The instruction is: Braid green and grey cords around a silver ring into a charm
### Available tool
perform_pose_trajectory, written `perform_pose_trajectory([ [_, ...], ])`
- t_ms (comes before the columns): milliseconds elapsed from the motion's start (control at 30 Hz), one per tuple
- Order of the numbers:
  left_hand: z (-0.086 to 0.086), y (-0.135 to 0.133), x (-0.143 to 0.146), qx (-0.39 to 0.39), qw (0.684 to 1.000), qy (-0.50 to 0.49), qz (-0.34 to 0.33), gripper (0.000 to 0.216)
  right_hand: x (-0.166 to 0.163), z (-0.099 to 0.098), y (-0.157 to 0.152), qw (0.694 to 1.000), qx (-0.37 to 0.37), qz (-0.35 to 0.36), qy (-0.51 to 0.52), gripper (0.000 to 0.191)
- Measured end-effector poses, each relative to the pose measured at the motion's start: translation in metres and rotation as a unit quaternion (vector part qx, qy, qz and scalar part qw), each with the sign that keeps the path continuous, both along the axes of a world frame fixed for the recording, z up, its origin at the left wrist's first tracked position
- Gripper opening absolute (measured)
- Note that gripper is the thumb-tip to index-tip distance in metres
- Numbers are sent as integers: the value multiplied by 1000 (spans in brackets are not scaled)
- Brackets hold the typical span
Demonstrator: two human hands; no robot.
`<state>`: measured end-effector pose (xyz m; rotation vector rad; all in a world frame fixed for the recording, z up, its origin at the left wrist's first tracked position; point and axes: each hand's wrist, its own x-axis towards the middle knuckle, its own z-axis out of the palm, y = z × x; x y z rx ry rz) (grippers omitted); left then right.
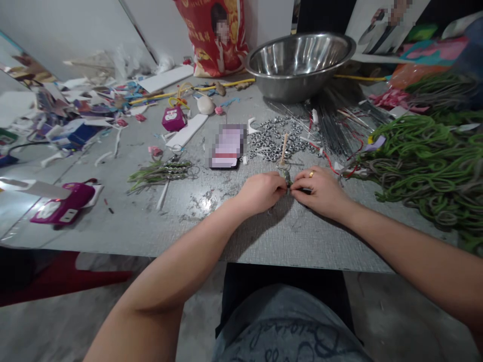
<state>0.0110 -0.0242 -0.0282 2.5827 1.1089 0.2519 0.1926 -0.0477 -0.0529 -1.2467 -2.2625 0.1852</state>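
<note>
My left hand [264, 192] and my right hand [320, 188] meet over the table, fingertips pinched on a short green cord [287, 177]. Most of the cord is hidden by the fingers. Just beyond it, a thin wooden stick [284, 148] stands up from the tabletop, with a wire ring around its base. Behind my hands lies a spread of small silver metal rings or beads [268, 137]. To the right is a big heap of green and grey cords [418, 166]. A small bundle of green cords with metal pieces [162, 173] lies to the left.
A phone [227, 146] lies left of the silver pieces. At the back stand a steel bowl [298, 80] and a red bag [213, 40]. Thin metal rods [332, 125] lie on the right. Purple power sockets [64, 203] and paper scraps [86, 105] occupy the left.
</note>
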Motion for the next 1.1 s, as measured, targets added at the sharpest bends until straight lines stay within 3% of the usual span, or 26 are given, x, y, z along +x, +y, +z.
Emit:
perform_pose_trajectory([
  [267,3,0,-4,-25,998,-56,-13,18,-1,2,-2,1000,4,-3,0,14],
  [500,4,-6,1,-16,999,-6,29,17,1,4,-2,1000,-5,1,10,14],
  [933,7,-6,0,-16,1000,1,18,17,10,14,-2,996,-46,-13,78,12],
  [1100,8,-7,0,-18,999,1,26,17,13,16,-1,993,-43,-53,98,12],
])
